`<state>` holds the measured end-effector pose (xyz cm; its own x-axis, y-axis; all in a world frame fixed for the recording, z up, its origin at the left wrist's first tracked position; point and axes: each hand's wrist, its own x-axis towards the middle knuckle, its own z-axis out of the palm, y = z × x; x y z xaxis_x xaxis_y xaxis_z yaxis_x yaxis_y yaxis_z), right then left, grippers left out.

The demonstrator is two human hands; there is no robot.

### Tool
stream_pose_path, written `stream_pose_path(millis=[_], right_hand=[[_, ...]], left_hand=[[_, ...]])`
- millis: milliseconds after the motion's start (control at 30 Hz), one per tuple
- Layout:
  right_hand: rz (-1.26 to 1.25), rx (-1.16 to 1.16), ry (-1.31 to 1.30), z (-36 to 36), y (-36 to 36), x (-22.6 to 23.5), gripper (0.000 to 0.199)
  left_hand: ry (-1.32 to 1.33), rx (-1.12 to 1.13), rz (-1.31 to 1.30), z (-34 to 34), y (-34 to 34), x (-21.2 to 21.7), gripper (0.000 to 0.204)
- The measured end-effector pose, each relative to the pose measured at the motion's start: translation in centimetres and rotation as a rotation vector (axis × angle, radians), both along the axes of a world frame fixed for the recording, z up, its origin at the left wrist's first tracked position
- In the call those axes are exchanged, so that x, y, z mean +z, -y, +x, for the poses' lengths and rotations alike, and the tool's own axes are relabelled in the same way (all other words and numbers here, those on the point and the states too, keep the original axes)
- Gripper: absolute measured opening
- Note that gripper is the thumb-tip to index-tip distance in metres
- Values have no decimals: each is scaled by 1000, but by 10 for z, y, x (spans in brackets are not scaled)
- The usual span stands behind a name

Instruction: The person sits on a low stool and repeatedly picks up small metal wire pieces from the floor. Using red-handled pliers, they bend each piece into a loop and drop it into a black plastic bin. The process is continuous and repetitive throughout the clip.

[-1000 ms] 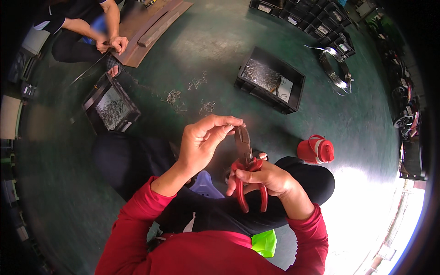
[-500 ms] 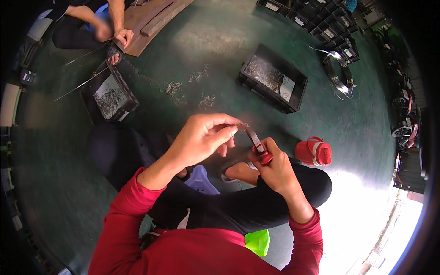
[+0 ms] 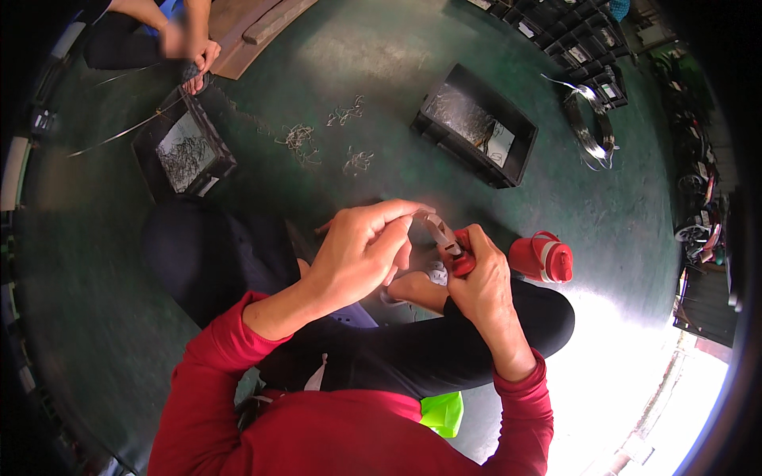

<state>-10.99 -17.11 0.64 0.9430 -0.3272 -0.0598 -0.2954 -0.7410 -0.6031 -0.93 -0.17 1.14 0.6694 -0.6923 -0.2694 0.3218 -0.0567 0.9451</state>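
Observation:
My right hand (image 3: 486,287) is closed round the red handles of a pair of pliers (image 3: 439,233), whose metal jaws point up and to the left. At the tip of those jaws, the thumb and forefinger of my left hand (image 3: 359,252) pinch a thin piece of wire. Most of that wire is hidden behind the fingertips and too fine to follow. Beyond my hands, several small piles of bent wire pieces (image 3: 298,141) lie on the green floor.
A black crate (image 3: 460,152) holding wire pieces stands ahead right; another crate (image 3: 220,168) stands ahead left. A wire coil (image 3: 583,131) lies near stacked black crates (image 3: 573,49). A red jug (image 3: 541,258) stands by my right knee. Another person's hand (image 3: 208,55) is at far left.
The pliers have turned in my right hand's grip, and their jaws look wider now. My left fingertips have come closer to the jaw tip. The other person's hands have shifted slightly.

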Motion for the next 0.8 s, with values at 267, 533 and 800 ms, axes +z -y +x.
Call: stream_pose_path(millis=[267,533,800], right_hand=[[-273,20,84,-1,8,-7,34],[-447,17,106,-2,14,-10,33],[310,33,-437,-1,21,12,27]], left_hand=[[-162,14,-65,2,0,-1,30],[-216,-15,-99,3,0,-5,30],[-201,-193,-99,17,3,-15,33]])
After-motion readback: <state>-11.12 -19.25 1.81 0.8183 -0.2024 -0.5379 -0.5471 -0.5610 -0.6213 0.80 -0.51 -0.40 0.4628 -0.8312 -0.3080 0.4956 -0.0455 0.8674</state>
